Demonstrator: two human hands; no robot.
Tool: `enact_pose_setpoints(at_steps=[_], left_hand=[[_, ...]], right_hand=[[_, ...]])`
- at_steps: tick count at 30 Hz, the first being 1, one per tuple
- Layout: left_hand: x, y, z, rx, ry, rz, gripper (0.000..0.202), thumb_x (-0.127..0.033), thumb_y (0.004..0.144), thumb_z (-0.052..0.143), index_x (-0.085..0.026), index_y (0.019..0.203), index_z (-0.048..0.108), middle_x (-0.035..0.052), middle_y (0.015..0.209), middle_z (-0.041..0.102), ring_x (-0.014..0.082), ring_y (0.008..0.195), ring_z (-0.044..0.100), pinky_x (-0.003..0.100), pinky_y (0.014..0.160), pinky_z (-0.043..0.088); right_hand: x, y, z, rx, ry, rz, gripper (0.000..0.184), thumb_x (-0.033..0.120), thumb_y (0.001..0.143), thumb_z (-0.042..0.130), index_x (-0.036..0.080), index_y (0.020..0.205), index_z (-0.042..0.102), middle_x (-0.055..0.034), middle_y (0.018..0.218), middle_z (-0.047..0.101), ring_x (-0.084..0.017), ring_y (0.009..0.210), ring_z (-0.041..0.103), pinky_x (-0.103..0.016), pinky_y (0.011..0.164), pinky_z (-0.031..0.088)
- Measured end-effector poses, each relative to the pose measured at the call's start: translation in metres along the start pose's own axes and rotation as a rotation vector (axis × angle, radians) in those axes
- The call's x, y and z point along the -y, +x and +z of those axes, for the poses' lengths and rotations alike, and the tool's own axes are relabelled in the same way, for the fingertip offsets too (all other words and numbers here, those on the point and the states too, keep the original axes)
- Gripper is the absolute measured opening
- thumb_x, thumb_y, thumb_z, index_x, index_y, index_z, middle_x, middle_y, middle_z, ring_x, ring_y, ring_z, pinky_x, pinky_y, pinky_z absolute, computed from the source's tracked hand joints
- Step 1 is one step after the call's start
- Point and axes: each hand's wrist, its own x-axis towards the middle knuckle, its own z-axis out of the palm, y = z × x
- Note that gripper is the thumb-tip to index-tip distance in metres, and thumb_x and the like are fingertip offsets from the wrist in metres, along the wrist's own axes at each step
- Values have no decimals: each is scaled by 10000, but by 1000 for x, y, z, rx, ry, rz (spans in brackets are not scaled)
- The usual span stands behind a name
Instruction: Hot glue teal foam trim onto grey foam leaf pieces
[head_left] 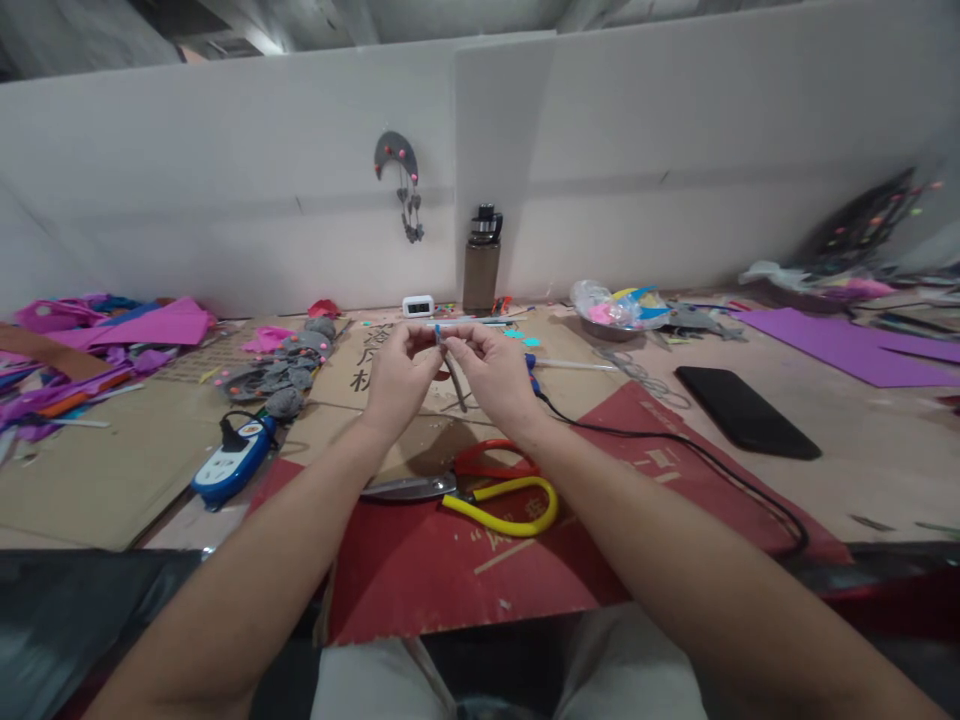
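My left hand and my right hand meet above the cardboard, thumbs and forefingers pinched together at the tips. Between them is a thin dark grey strip, its free end hanging down below the fingers. A tiny blue bit shows at the top of the pinch; whether it is joined to the strip I cannot tell. Just below my hands lie large scissors with one red and one yellow handle. Under them is red printed cardboard. A blue glue gun lies beside my right hand, partly hidden.
A blue-white power strip and grey felt pieces lie left. Rightward are a black phone, a black cable, wire-like small scissors and purple sheet. A bottle stands by the wall, near a hanging moon ornament.
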Motion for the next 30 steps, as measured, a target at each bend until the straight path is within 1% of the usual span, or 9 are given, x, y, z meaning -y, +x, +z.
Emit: enact_pose_setpoints(at_steps=[2,5,8,13,18,21,24,26,30], left_hand=[[-4,-1,1,7,-85,-82,236,-309,763,654,-163,908,538,39,894,637,144,776,629,241,545,564],[-7,-1,1,3,-97,-146,233,-319,760,658,-160,891,549,23,819,629,129,709,615,231,515,554],[-7,0,1,7,-86,-155,229,-327,760,660,-157,884,570,25,798,641,128,699,619,228,531,550],[-4,1,0,7,-106,-145,246,-354,764,655,-145,884,604,33,795,658,127,709,632,247,606,568],[-3,1,-1,-46,-53,-132,217,-338,758,643,-142,848,612,29,765,648,105,563,582,182,394,481],[-2,3,-2,-63,-110,-140,190,-314,753,638,-148,839,605,5,718,624,80,476,533,175,343,444],[-3,5,-4,-76,-222,-181,189,-298,729,662,-156,822,578,-9,691,612,87,507,560,181,379,481],[-3,7,-6,-91,-289,-198,201,-287,710,679,-159,809,558,2,728,633,103,567,602,189,411,506],[-5,13,-15,-154,-325,-218,199,-271,693,677,-157,805,557,37,817,674,129,658,654,162,397,467]], right_hand=[[1,0,-1,11,-5,20,216,290,827,539,161,955,656,-33,831,683,-132,724,603,-259,675,460],[0,0,-1,28,-28,14,227,288,831,530,165,969,661,-27,821,672,-125,709,586,-251,656,447],[-4,1,-1,52,-62,-8,223,277,831,525,167,968,663,-22,822,660,-119,711,570,-248,660,436],[-9,1,-2,70,-60,2,237,302,843,512,177,992,648,-2,744,613,-109,631,511,-240,577,394],[-9,0,-2,92,-123,-17,224,286,850,505,188,1011,627,48,595,461,-94,536,396,-240,516,310],[-8,-1,-1,140,-128,-61,242,262,845,515,195,1068,582,72,577,378,-92,537,370,-241,523,294],[-10,-2,0,149,-92,-72,263,252,836,524,199,1093,507,81,604,386,-91,553,385,-238,541,305],[-13,-2,0,145,-76,-50,256,257,828,531,199,1072,479,84,614,397,-91,554,389,-237,542,306],[-16,-3,0,196,-127,3,220,272,814,546,188,1014,512,78,608,410,-93,558,392,-236,547,300]])
